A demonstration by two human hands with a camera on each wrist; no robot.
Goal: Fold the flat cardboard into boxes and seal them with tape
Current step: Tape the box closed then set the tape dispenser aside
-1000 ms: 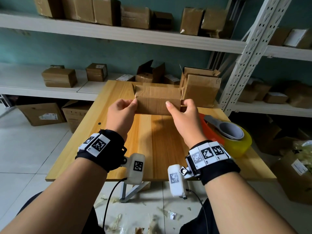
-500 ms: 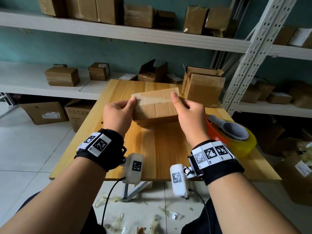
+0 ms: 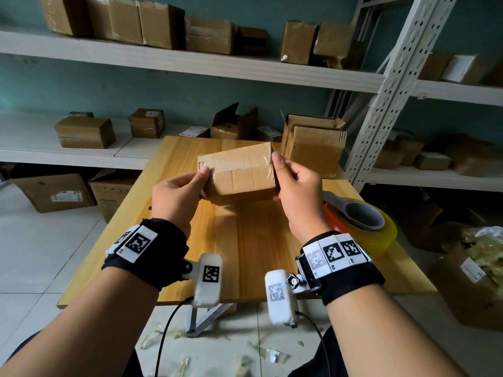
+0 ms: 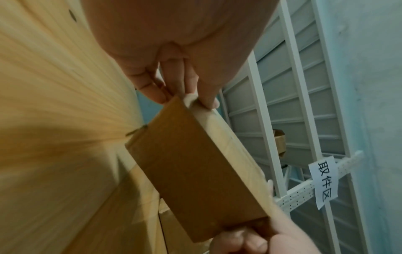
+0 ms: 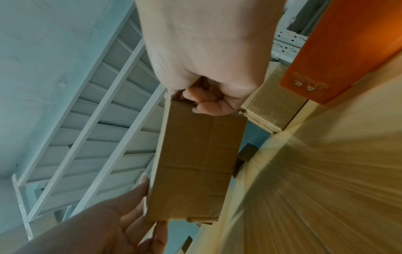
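Both hands are holding a small cardboard box (image 3: 239, 172) in the air above the far half of the wooden tabletop (image 3: 245, 240), roughly at 12 o'clock from the wearer.

Left hand (image 3: 174, 197): grip is closing on the box's left end, thumb on the top face, fingers under and behind. In the left wrist view the fingertips (image 4: 208, 101) are pinching the corner edge.

Right hand (image 3: 296, 191): grip is curling round the right end, thumb up against the top corner, where a wrinkled tail of clear tape (image 3: 268, 164) is showing. In the right wrist view the fingers are wrapping the short edge of the box (image 5: 195, 163).

A strip of tape is running along the top face over the centre seam, so that face looks sealed. Judgement: the step in hand is turning or inspecting the box after taping one side; the tape ends are being pressed down at the corners. Whether the opposite face is closed, I cannot tell; it is hidden.

The tape dispenser (image 3: 359, 221), orange with a yellowish roll, is lying at 3 o'clock on the tabletop, just beside the right wrist. A larger open carton (image 3: 313, 145) is standing at 1 o'clock behind the box.

Next move, as judged: rotate the box to expose the untaped face, fold its flaps flat, free the right hand for the dispenser.
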